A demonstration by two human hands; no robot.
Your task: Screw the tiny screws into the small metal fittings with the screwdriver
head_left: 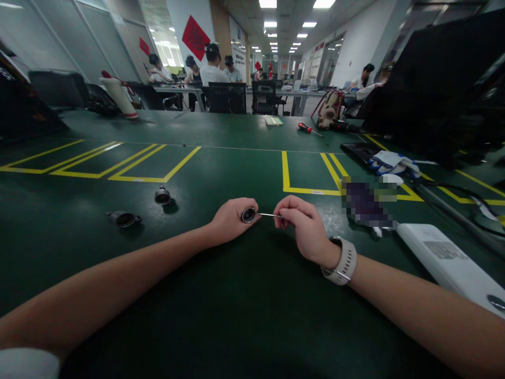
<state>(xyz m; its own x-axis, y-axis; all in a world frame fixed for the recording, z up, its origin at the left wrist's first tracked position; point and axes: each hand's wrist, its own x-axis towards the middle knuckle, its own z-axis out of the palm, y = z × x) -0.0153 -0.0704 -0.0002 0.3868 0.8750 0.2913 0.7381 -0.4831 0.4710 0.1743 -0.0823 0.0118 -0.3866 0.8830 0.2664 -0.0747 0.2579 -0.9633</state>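
Observation:
My left hand (232,220) is closed around a round metal part (248,215) with a dark open centre, its ring-shaped end facing me. Between the fingers of my right hand (302,223) is pinched a thin metal rod (269,215). The rod's far end reaches the metal part; whether it goes inside, I cannot tell. Left of my hands, a small dark metal fitting (162,196) stands on the green table. Nearer to me a second metal fitting (123,219) lies with its round opening showing.
Yellow tape lines (311,190) mark the green table (236,316). On the right are a white box-shaped device (445,255), a blue-and-white cloth (394,163) and cables. Farther back lie a red-handled screwdriver (305,128) and a pale pad (273,120). A tumbler (119,97) stands far left; people sit beyond.

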